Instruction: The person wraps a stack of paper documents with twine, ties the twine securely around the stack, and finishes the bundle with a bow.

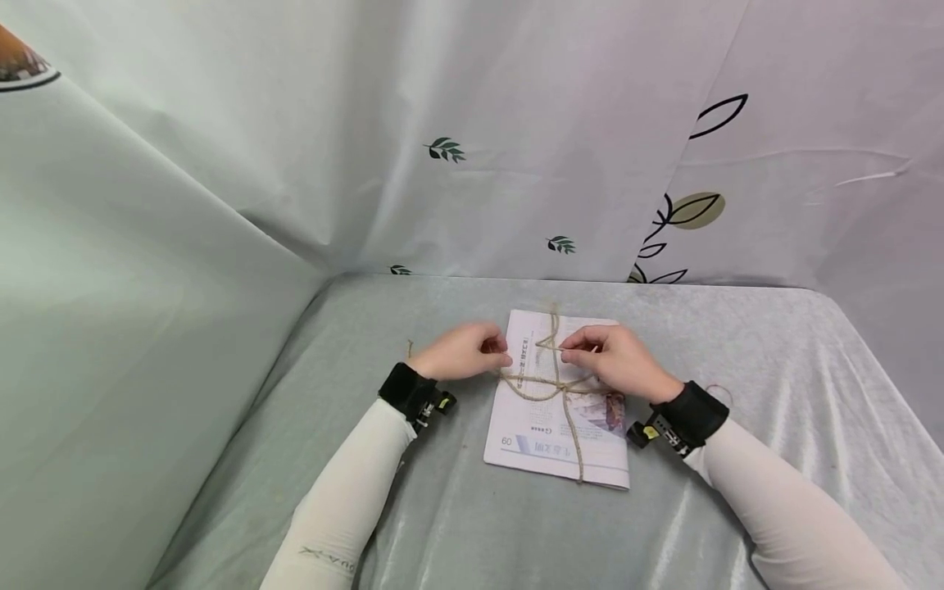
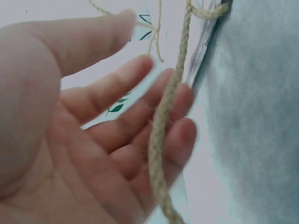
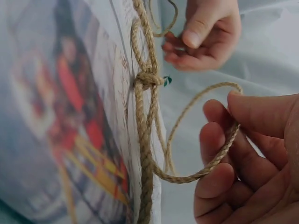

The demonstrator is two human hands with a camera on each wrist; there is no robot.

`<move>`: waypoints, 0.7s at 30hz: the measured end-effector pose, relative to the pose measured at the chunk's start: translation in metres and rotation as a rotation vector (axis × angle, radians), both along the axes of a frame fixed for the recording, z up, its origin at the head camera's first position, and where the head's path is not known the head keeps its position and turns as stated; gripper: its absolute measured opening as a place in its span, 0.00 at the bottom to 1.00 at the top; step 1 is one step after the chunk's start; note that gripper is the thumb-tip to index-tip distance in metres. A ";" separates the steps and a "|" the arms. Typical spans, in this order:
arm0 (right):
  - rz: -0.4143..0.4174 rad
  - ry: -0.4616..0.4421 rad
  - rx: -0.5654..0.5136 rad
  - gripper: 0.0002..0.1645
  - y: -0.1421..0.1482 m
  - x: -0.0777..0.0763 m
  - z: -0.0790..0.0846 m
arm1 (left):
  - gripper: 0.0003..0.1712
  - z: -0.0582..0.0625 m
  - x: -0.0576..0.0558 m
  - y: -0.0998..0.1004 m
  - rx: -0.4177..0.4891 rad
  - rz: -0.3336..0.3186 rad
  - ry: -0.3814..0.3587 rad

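A folded bundle of newspapers [image 1: 519, 422] lies on the cloth-covered table, tied crosswise with braided twine [image 1: 572, 430]. Where the strands cross there is a knot [image 3: 149, 80], seen close up in the right wrist view. My right hand [image 1: 618, 360] is over the bundle's right side and pinches a loose length of twine [image 3: 212, 166] between thumb and finger. At the bundle's left edge is my left hand [image 1: 463, 352], fingers loosely bent and thumb apart from them. A strand of twine [image 2: 161, 126] crosses in front of its fingers in the left wrist view, ungripped.
A grey cloth [image 1: 413, 508] covers the table. Behind it hangs a pale curtain [image 1: 516, 98] with leaf prints, and another pale sheet [image 1: 147, 287] slopes along the left. A thin reddish loop [image 1: 721, 392] lies near the right wrist. Both wrists wear black straps.
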State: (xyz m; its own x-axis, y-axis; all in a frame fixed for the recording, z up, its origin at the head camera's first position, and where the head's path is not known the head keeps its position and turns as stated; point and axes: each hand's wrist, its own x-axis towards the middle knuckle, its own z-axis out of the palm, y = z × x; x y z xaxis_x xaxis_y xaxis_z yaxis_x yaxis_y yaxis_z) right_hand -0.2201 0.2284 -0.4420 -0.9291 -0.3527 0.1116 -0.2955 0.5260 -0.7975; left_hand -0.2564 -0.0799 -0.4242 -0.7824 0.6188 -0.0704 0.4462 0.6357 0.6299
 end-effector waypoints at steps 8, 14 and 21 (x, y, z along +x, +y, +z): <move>0.061 0.037 -0.049 0.07 -0.001 0.001 0.000 | 0.25 -0.001 0.002 0.011 0.087 -0.096 0.172; 0.057 0.059 -0.044 0.08 -0.003 0.002 -0.001 | 0.10 -0.006 0.005 0.016 0.096 -0.114 0.191; 0.003 0.140 -0.009 0.09 -0.002 -0.001 -0.005 | 0.05 -0.004 0.002 0.010 0.150 -0.009 0.241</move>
State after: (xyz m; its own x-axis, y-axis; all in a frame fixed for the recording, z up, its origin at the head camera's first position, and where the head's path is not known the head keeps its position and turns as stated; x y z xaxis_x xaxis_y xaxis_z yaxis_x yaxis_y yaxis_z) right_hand -0.2210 0.2266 -0.4473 -0.9033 -0.3535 0.2431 -0.4055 0.5184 -0.7529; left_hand -0.2542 -0.0698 -0.4278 -0.7598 0.6152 0.2102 0.5998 0.5386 0.5917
